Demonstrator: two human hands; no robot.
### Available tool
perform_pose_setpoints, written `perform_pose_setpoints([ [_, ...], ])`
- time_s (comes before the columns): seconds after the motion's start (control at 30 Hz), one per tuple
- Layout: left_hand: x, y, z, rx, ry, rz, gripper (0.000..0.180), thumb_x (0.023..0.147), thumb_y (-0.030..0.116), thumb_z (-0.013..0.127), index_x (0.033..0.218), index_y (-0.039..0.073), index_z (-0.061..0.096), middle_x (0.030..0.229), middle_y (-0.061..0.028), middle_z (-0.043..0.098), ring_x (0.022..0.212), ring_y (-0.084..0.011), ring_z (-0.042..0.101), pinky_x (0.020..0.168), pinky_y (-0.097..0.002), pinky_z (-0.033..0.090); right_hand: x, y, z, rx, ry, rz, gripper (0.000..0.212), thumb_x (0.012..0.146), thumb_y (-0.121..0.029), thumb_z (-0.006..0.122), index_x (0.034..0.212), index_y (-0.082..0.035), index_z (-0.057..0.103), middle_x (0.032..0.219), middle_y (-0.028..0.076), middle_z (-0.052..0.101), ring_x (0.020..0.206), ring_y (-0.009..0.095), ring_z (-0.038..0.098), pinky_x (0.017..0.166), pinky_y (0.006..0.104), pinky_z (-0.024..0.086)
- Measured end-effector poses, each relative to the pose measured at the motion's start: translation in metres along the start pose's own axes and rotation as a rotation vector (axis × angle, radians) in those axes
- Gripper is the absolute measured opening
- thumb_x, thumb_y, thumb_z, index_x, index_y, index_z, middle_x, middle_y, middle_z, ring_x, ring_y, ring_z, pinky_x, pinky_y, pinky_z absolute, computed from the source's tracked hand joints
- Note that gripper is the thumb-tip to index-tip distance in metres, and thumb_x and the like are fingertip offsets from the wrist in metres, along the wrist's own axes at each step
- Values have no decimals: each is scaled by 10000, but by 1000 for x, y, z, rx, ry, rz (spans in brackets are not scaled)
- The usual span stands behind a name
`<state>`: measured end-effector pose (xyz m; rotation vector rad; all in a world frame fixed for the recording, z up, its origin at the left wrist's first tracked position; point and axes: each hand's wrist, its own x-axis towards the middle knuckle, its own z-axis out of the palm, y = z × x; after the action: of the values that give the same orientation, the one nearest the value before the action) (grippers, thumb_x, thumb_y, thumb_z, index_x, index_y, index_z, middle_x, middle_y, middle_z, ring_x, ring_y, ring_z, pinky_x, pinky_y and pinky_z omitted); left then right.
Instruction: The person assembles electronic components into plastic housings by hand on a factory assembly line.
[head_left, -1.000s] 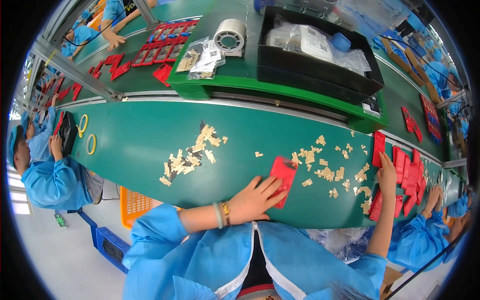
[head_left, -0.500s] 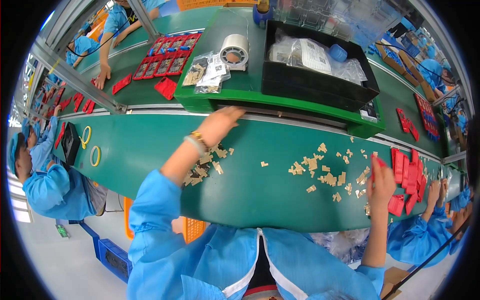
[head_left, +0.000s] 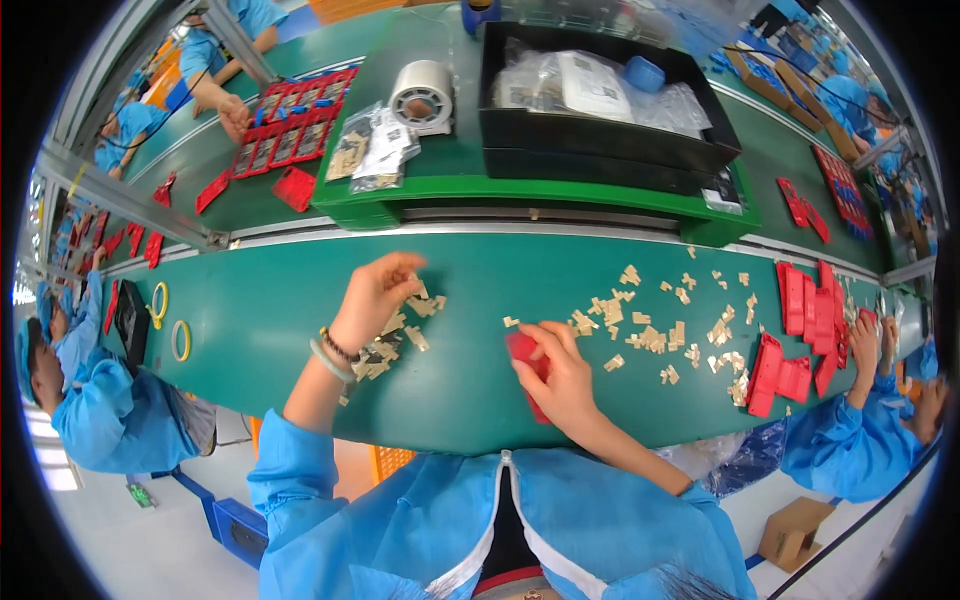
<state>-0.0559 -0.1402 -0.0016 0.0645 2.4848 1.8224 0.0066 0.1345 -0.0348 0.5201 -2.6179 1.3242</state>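
My right hand [head_left: 560, 378] is closed on a red plastic case part [head_left: 524, 372], held just above the green worktable in front of me. To the left, my left hand [head_left: 372, 298] hovers over a loose heap of small flat brass-coloured pieces [head_left: 378, 358]. Its fingers are curled together, and whatever is between them, if anything, is too small to make out. One single brass piece [head_left: 511, 322] lies just beyond the red part. More brass pieces [head_left: 650, 338] are scattered right of my right hand. Red case parts [head_left: 790, 378] are stacked beside them.
A green raised shelf [head_left: 440, 205] spans the far side, bearing a black bin [head_left: 600, 155] of bagged parts, a white roll [head_left: 421, 95] and small bags [head_left: 372, 150]. Two yellow tape rings [head_left: 181, 341] lie at left. Co-workers sit at both sides; one person's hands [head_left: 875, 345] are near the red stack.
My right hand has moved left from the red stack, carrying a red case part. My left hand has drawn back from the shelf edge to the brass heap, fingers curling. The view has shifted slightly.
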Motion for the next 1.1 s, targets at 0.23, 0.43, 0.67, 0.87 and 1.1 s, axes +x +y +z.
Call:
perform_pose_setpoints([
  [0.23, -26, 25, 97, -640, -119, -135, 54, 870, 3, 664, 903, -18, 627, 845, -93, 682, 710, -116, 635, 628, -224, 521, 35, -1, -12, 818, 28, 148, 227, 847, 36, 642, 1069, -8, 622, 1044, 68, 604, 816, 126, 632, 710, 258, 517],
  [0.43, -29, 48, 112, -481, -244, -211, 109, 880, 39, 668, 963, -27, 641, 832, -70, 674, 666, -97, 615, 585, -204, 502, 38, -1, -56, 329, 39, -89, 150, 818, 31, 669, 965, 6, 662, 933, 99, 634, 792, 175, 641, 699, 275, 527],
  [0.67, -43, 62, 125, -32, -94, 320, 96, 773, 13, 710, 867, 30, 702, 1041, -94, 676, 995, -231, 601, 816, -340, 482, 20, -1, -68, 400, 11, -105, 122, 805, 16, 638, 919, -1, 677, 846, 95, 633, 709, 185, 628, 621, 279, 506],
  [0.87, -35, 67, 129, 24, -204, 489, 122, 710, -7, 711, 812, 41, 665, 1195, -105, 624, 1117, -306, 543, 906, -409, 448, 14, 0, -82, 514, -16, -33, 241, 814, 8, 649, 1050, -32, 662, 936, 76, 636, 739, 165, 620, 662, 278, 505],
  [1.1, -31, 66, 123, 271, -138, 523, 218, 759, 4, 706, 958, 42, 625, 1090, -81, 605, 981, -222, 571, 864, -337, 468, 28, -6, -83, 117, -59, -194, 199, 795, -15, 687, 991, -44, 674, 915, 24, 671, 778, 124, 622, 677, 285, 503],
])
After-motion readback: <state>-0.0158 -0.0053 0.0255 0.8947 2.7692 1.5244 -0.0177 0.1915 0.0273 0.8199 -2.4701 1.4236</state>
